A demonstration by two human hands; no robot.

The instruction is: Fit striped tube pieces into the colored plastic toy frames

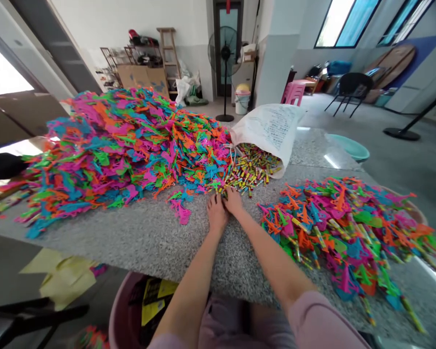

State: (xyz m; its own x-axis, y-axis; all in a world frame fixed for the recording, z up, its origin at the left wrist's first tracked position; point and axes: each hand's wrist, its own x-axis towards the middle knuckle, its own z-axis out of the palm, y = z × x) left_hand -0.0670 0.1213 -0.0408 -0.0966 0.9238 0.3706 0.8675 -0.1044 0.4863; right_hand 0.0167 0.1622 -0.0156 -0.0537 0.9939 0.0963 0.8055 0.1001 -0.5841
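Note:
My left hand point(217, 212) and my right hand point(234, 200) are side by side on the granite table point(148, 237), almost touching. The fingers of both curl inward, and what they hold is too small and hidden to name. Just beyond them, short yellow-and-red printed tubes point(252, 169) spill from a white woven sack point(269, 123). A tall heap of pink, orange, green and blue plastic pieces point(131, 150) rises to the left. On the right lies a lower pile of similar plastic pieces with printed tubes attached point(343, 218).
A pink tub point(118, 305) stands below the table's front edge, with yellow-and-black packaging inside. Yellow sheets point(67, 276) lie lower left. Beyond the table are a standing fan point(225, 53), a turquoise basin point(350, 147) and a black chair point(354, 87).

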